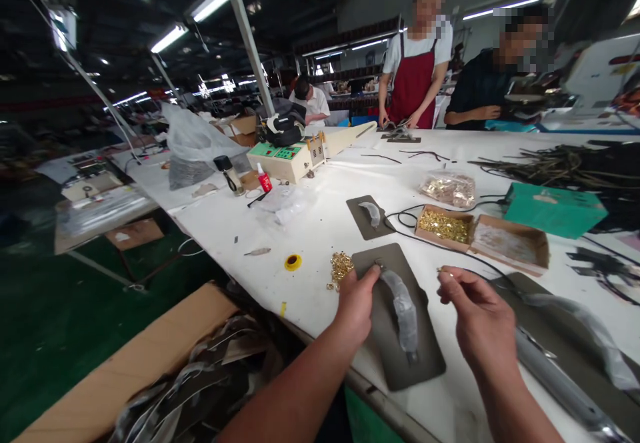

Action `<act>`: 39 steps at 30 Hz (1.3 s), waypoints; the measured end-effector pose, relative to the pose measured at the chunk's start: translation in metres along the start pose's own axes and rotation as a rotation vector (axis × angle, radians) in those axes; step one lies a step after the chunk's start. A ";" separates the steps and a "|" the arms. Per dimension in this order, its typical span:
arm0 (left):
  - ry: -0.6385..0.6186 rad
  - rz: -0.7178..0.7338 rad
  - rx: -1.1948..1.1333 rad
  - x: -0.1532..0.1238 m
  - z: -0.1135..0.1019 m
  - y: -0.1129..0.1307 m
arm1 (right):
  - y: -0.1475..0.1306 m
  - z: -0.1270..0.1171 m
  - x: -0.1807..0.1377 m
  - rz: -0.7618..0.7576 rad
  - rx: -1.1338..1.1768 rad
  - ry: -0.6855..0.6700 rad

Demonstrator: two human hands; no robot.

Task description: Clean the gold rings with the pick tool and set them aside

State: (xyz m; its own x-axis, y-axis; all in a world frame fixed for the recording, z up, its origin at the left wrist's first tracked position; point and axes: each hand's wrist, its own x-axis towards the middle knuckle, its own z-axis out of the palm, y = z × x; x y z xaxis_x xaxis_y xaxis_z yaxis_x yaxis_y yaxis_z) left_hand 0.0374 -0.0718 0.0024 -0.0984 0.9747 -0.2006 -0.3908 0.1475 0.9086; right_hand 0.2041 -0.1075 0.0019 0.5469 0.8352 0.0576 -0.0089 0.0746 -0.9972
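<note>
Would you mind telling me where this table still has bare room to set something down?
Bare white table lies between the yellow tape roll and the red-capped bottle. Crowded: around both hands, with the grey pad, brass pile, and cardboard box.

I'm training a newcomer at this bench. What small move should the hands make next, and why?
Probably bring the right hand leftward to the strap: it pinches a small gold fitting, while the left hand pins the strap's top end on the grey pad.

Wrapped handle (403, 306) lies on mat (425, 356), rivets (341, 267) left.
</note>
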 end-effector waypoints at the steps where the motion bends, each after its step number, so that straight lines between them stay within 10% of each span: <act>1: 0.006 0.008 0.000 0.010 0.008 0.001 | -0.002 -0.004 0.004 0.011 0.017 0.066; 10: -0.005 0.156 0.182 0.103 0.058 0.040 | 0.004 -0.010 0.014 0.038 0.020 0.060; 15: -0.124 0.469 0.433 0.037 0.016 0.024 | 0.007 0.002 0.002 0.095 0.000 -0.151; 21: -0.301 0.123 0.329 -0.037 -0.050 -0.004 | 0.026 0.030 -0.027 0.235 0.095 -0.528; 39: -0.067 -0.052 0.284 -0.006 -0.106 0.021 | 0.034 0.114 -0.073 -0.071 -0.057 -0.531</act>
State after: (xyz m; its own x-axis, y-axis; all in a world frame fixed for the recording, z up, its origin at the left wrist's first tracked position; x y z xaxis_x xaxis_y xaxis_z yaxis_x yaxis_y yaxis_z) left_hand -0.0672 -0.0925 -0.0160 -0.0206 0.9720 -0.2339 -0.1208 0.2299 0.9657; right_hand 0.0683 -0.1041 -0.0304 0.0456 0.9908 0.1272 0.0663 0.1240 -0.9901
